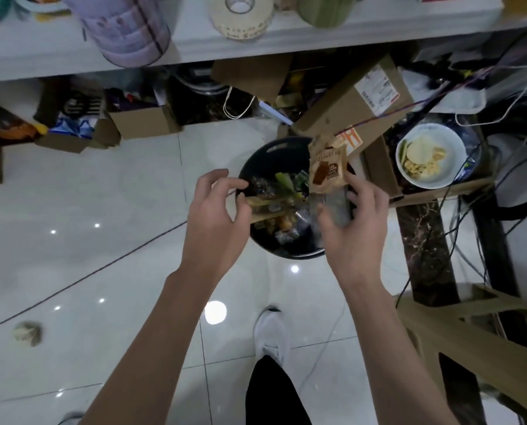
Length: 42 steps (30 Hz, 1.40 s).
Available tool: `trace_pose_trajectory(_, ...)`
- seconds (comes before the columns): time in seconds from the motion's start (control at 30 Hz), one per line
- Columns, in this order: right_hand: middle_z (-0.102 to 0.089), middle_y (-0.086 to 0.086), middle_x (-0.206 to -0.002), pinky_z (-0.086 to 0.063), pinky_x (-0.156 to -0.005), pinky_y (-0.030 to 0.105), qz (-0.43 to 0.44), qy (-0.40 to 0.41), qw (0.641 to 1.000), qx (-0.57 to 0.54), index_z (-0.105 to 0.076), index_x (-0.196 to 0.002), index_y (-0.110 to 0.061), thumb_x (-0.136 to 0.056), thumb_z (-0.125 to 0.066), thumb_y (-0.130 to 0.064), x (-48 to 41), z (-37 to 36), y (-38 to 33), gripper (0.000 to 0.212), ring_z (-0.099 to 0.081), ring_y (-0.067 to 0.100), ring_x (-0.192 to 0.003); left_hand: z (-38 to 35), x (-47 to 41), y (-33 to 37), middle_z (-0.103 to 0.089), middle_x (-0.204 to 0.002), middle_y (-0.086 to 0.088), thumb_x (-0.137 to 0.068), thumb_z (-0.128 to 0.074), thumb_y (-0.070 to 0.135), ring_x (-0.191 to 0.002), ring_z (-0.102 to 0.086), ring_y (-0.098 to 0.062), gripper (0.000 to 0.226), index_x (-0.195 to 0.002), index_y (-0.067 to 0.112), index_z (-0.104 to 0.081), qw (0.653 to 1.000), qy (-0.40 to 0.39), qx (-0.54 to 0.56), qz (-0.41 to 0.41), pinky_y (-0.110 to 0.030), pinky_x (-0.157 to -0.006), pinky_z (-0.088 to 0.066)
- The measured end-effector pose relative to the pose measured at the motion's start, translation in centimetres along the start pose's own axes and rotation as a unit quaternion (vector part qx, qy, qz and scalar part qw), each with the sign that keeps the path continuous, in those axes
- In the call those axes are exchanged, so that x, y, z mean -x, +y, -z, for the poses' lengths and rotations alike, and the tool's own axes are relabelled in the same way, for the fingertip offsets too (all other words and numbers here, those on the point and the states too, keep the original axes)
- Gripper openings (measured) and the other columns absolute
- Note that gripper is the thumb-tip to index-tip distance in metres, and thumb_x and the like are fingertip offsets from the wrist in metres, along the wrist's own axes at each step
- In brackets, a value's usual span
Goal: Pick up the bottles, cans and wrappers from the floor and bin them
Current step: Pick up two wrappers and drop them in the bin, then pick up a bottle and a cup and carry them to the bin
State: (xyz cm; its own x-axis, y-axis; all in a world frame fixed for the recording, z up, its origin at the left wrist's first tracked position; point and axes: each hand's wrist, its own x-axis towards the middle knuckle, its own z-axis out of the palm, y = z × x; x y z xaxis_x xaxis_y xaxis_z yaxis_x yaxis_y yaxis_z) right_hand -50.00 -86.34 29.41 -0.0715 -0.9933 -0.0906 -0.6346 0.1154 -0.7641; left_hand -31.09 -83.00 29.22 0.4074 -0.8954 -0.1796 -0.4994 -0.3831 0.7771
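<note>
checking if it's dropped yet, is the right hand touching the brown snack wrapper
Touching. In the head view the lower edge of the brown snack wrapper sits pinched in the right hand over the bin.

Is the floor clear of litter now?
No, a crumpled wad lies on the tiles, left of the person's feet.

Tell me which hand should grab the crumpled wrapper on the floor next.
Left, probably: the crumpled wrapper lies on that side, and the right hand holds a brown wrapper over the bin.
</note>
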Motion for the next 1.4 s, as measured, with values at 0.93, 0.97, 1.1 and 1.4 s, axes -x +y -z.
trace_pose_trajectory(0.93,-0.043,-0.009,-0.132,-0.038,-0.109,0.023,0.193,-0.161,0.966,0.061,-0.051,-0.143,-0.022,-0.091,-0.076,-0.033,13.0,-11.5,-24.7,0.059,-0.048,0.010,-0.126,28.5,9.0,-9.8,-0.050,-0.130,0.006,-0.097,-0.057,0.021,-0.114,-0.054,-0.007,0.032,-0.129,0.023,-0.056,0.981,0.181,0.022,0.069,0.006,-0.081,-0.030)
trace_pose_trajectory(0.97,-0.044,-0.008,-0.131,-0.038,-0.108,0.022,0.207,-0.174,0.961,0.060,-0.051,-0.143,-0.022,-0.091,-0.076,-0.034,14.5,-12.9,-26.1,0.059,-0.049,0.011,-0.125,30.5,10.1,-11.2,-0.050,-0.130,0.006,-0.097,-0.057,0.021,-0.114,-0.054,-0.006,0.032,-0.129,0.023,-0.056,0.978,0.193,0.026,0.078,0.004,-0.082,-0.031)
trace_pose_trajectory(1.1,-0.046,-0.008,-0.130,-0.036,-0.104,0.017,0.256,-0.246,0.933,0.052,-0.053,-0.142,-0.020,-0.090,-0.077,-0.035,22.0,-19.2,-31.8,0.059,-0.049,0.009,-0.122,38.5,15.6,-17.4,-0.050,-0.130,0.009,-0.097,-0.057,0.023,-0.113,-0.052,-0.002,0.035,-0.131,0.025,-0.053,0.957,0.254,0.056,0.131,-0.018,-0.082,-0.044)
trace_pose_trajectory(1.4,-0.048,-0.007,-0.128,-0.033,-0.100,0.003,0.355,-0.374,0.857,0.021,-0.054,-0.139,-0.021,-0.090,-0.077,-0.033,40.0,-32.9,-39.8,0.056,-0.052,0.006,-0.119,51.8,29.9,-31.4,-0.052,-0.124,0.013,-0.095,-0.059,0.024,-0.111,-0.054,0.001,0.034,-0.129,0.026,-0.055,0.895,0.377,0.086,0.225,-0.022,-0.091,-0.046)
